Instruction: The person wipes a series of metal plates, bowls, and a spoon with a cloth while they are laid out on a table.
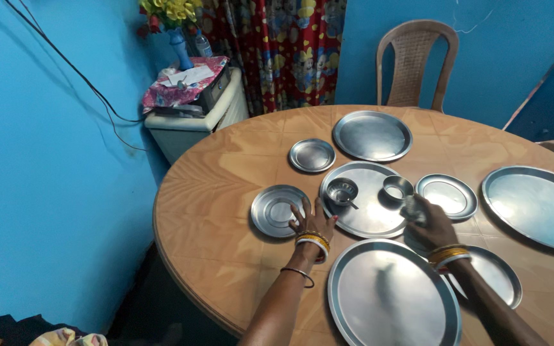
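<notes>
1. Steel tableware covers the round wooden desk (226, 192); the person's left hand (311, 221) lies flat, fingers spread and holding nothing, on the near rim of a small steel plate (277, 210) at the left of the group
2. Right hand (428, 224) has its grip wrapped round a small steel tumbler (411, 208), held just above the right edge of the middle plate (363, 198)
3. A steady, level hold suits the smooth tumbler; whether it is lifted or touching the plate cannot be told
4. On that middle plate stand a small bowl with a spoon (342, 191) and a second small bowl (397, 188), both close to the tumbler, so there is little room between them
5. Around it lie a large plate (392, 295) nearest the person, a small plate (495, 274) partly under the right forearm, another small plate (447, 195), a big plate (537, 205) at far right, and two more plates (372, 136) (312, 155) farther off
6. A plastic chair (417, 61) stands behind the desk, a covered cabinet with a flower vase (187, 96) beside the blue wall
</notes>
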